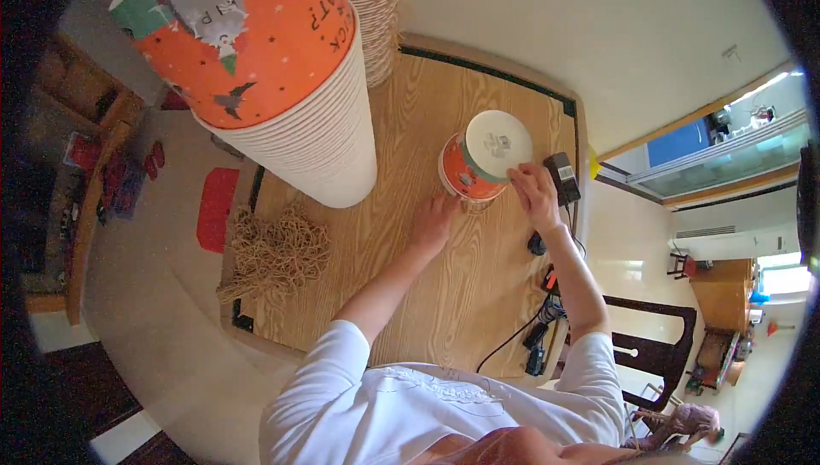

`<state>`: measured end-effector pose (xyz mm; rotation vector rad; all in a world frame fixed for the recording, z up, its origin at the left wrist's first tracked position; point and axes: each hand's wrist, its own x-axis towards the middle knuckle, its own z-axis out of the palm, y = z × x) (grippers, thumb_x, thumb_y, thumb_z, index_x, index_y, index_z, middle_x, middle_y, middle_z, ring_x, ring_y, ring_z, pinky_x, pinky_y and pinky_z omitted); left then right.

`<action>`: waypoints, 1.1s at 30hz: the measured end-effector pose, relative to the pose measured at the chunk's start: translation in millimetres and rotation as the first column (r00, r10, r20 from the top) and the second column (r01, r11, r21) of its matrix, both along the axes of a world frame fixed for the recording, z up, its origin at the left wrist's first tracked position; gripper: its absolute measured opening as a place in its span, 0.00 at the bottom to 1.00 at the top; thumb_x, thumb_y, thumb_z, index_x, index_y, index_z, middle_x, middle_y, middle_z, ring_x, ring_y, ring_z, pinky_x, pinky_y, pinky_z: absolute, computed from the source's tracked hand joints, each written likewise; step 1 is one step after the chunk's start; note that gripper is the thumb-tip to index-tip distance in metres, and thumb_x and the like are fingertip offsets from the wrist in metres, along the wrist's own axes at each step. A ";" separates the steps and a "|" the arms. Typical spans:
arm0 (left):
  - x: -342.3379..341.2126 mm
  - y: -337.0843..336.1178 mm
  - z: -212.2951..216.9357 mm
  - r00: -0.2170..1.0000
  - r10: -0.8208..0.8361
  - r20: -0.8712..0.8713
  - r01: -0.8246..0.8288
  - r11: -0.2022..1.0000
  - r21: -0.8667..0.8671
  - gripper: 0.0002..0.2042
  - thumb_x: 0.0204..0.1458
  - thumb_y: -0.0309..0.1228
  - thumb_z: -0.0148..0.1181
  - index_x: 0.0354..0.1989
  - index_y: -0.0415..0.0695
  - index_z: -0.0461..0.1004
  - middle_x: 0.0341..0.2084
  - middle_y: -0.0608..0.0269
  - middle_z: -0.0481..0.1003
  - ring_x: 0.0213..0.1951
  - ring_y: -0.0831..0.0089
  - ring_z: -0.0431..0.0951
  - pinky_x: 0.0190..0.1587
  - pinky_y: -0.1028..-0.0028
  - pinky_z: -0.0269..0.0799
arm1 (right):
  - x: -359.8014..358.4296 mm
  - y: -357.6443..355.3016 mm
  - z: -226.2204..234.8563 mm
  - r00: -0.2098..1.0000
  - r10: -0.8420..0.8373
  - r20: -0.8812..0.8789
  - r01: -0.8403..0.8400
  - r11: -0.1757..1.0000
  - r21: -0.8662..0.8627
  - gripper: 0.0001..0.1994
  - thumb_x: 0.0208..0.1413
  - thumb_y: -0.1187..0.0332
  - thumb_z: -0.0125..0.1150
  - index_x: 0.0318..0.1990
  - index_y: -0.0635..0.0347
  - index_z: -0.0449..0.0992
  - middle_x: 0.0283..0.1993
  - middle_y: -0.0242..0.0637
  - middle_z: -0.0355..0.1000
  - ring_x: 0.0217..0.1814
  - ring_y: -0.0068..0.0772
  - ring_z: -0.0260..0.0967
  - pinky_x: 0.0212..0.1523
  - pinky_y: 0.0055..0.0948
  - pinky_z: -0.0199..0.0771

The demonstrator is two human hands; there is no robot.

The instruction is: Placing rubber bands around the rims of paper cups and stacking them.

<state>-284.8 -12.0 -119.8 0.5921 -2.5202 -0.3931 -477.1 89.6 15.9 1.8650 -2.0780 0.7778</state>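
Note:
A round paper bucket (468, 171) with an orange and green Halloween print stands base up on the wooden table, its white bottom facing me. My right hand (536, 196) pinches the edge of that bottom. At the bucket's near left side, my left hand (434, 224) has its curled fingers against the lower rim; their tips are partly hidden. Left of the hands rises a tall nested stack of like buckets (273, 72), also base up. On the table's left part lies a tangled pile of brown twine cords (278, 251).
Behind the tall stack is another stack with twine-like strands (373, 17). A black box (561, 179) sits right of the bucket, with cables and black adapters (536, 345) along the table's right edge. A red stool (218, 209) is left of the table. A person (683, 421) is at lower right.

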 end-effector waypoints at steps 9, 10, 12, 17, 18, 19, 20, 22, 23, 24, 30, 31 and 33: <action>-4.4 4.4 -20.7 0.996 -0.056 0.075 0.051 0.996 0.073 0.19 0.47 0.27 0.43 0.51 0.46 0.62 0.41 0.53 0.65 0.43 0.56 0.64 0.43 0.59 0.61 | 7.9 6.3 -6.6 0.997 -0.012 0.075 0.016 0.998 -0.054 0.18 0.40 0.77 0.59 0.42 0.51 0.72 0.39 0.40 0.67 0.40 0.42 0.65 0.37 0.35 0.68; -9.2 1.5 -31.1 0.995 -0.070 -0.070 0.090 0.934 0.346 0.19 0.47 0.26 0.43 0.50 0.44 0.63 0.40 0.53 0.66 0.43 0.57 0.65 0.44 0.60 0.61 | 9.2 4.3 -6.6 0.996 -0.003 0.092 0.009 0.998 -0.064 0.17 0.40 0.77 0.59 0.42 0.52 0.72 0.39 0.40 0.67 0.40 0.41 0.65 0.37 0.35 0.68; -13.3 1.2 -37.5 0.975 -0.054 -0.216 0.173 0.795 0.581 0.18 0.46 0.26 0.43 0.48 0.42 0.64 0.39 0.53 0.66 0.43 0.58 0.65 0.44 0.61 0.61 | 9.1 3.4 -9.7 0.997 -0.004 0.076 0.010 0.997 -0.083 0.17 0.40 0.77 0.59 0.42 0.53 0.72 0.39 0.40 0.67 0.40 0.42 0.65 0.37 0.35 0.68; -0.1 1.9 -35.7 0.993 0.040 -0.107 -0.020 0.984 0.180 0.16 0.46 0.26 0.44 0.46 0.42 0.66 0.42 0.53 0.67 0.43 0.58 0.66 0.47 0.62 0.61 | 7.9 -0.4 -6.0 0.999 0.045 0.023 -0.043 0.996 -0.082 0.18 0.40 0.77 0.58 0.42 0.54 0.72 0.41 0.40 0.67 0.41 0.43 0.65 0.38 0.36 0.67; 6.9 5.5 -29.4 0.993 0.036 -0.113 -0.016 0.985 0.174 0.16 0.46 0.26 0.44 0.46 0.42 0.66 0.42 0.53 0.67 0.43 0.58 0.66 0.47 0.62 0.61 | 5.6 -0.2 -6.2 0.999 0.048 -0.004 -0.048 0.997 -0.055 0.18 0.40 0.78 0.56 0.43 0.53 0.71 0.42 0.40 0.66 0.41 0.43 0.65 0.39 0.36 0.67; 19.3 12.1 -15.5 0.998 0.038 -0.059 -0.027 0.983 0.181 0.16 0.46 0.26 0.46 0.46 0.43 0.66 0.42 0.52 0.66 0.44 0.57 0.66 0.48 0.62 0.61 | 3.5 2.0 -4.7 0.998 0.046 -0.031 -0.047 0.998 -0.029 0.19 0.41 0.78 0.55 0.44 0.53 0.70 0.43 0.41 0.66 0.41 0.43 0.65 0.39 0.36 0.67; 33.0 16.2 -0.3 0.999 0.045 -0.005 -0.043 0.982 0.186 0.16 0.45 0.26 0.47 0.46 0.45 0.67 0.43 0.52 0.66 0.45 0.57 0.65 0.48 0.62 0.61 | 4.6 4.8 0.3 0.998 0.043 -0.038 -0.045 0.998 -0.038 0.19 0.41 0.78 0.55 0.44 0.53 0.70 0.43 0.41 0.66 0.41 0.43 0.65 0.39 0.36 0.67; 61.7 17.3 21.8 0.999 0.035 -0.007 -0.032 0.981 0.194 0.16 0.44 0.26 0.49 0.45 0.46 0.67 0.43 0.52 0.66 0.45 0.56 0.65 0.49 0.62 0.60 | 13.2 7.7 15.5 1.000 -0.014 -0.010 0.015 0.997 0.081 0.15 0.41 0.81 0.52 0.40 0.58 0.71 0.43 0.44 0.65 0.42 0.45 0.65 0.40 0.35 0.68; 74.0 14.5 32.2 1.000 0.017 -0.002 -0.016 0.977 0.212 0.17 0.43 0.26 0.50 0.45 0.46 0.67 0.43 0.51 0.66 0.46 0.55 0.65 0.50 0.61 0.60 | 14.4 6.5 22.5 1.000 -0.010 -0.016 0.011 0.998 0.069 0.15 0.41 0.81 0.52 0.40 0.58 0.71 0.43 0.44 0.65 0.42 0.45 0.65 0.40 0.35 0.68; 87.9 8.9 45.6 1.000 0.027 -0.006 -0.025 0.980 0.198 0.17 0.43 0.26 0.50 0.45 0.46 0.67 0.43 0.51 0.66 0.46 0.55 0.65 0.50 0.61 0.60 | 16.3 2.8 31.4 0.996 -0.085 0.009 0.083 0.986 0.148 0.16 0.42 0.80 0.51 0.42 0.57 0.70 0.45 0.45 0.64 0.43 0.46 0.65 0.42 0.35 0.68; 147.0 -43.5 186.7 0.915 0.226 -0.334 -0.188 0.972 0.142 0.17 0.42 0.21 0.52 0.44 0.41 0.65 0.39 0.50 0.66 0.45 0.54 0.65 0.47 0.60 0.62 | 83.7 -51.6 186.4 0.998 0.062 0.012 -0.062 0.998 -0.019 0.17 0.51 0.67 0.50 0.51 0.51 0.65 0.53 0.45 0.58 0.52 0.48 0.59 0.51 0.38 0.63; 158.1 -48.1 221.8 0.881 0.256 -0.398 -0.224 0.966 0.126 0.18 0.42 0.20 0.52 0.45 0.41 0.64 0.40 0.50 0.66 0.45 0.55 0.65 0.47 0.60 0.61 | 101.5 -66.0 215.5 0.993 0.120 -0.013 -0.121 0.984 -0.132 0.18 0.49 0.69 0.53 0.50 0.51 0.66 0.52 0.43 0.59 0.52 0.46 0.60 0.50 0.37 0.64; 181.0 -56.6 262.7 0.839 0.300 -0.454 -0.284 0.953 0.105 0.19 0.41 0.19 0.52 0.45 0.41 0.64 0.40 0.51 0.66 0.44 0.56 0.65 0.47 0.61 0.61 | 150.9 -95.3 272.0 0.972 0.221 -0.075 -0.233 0.920 -0.316 0.18 0.48 0.69 0.56 0.49 0.51 0.67 0.52 0.42 0.59 0.52 0.43 0.60 0.50 0.35 0.64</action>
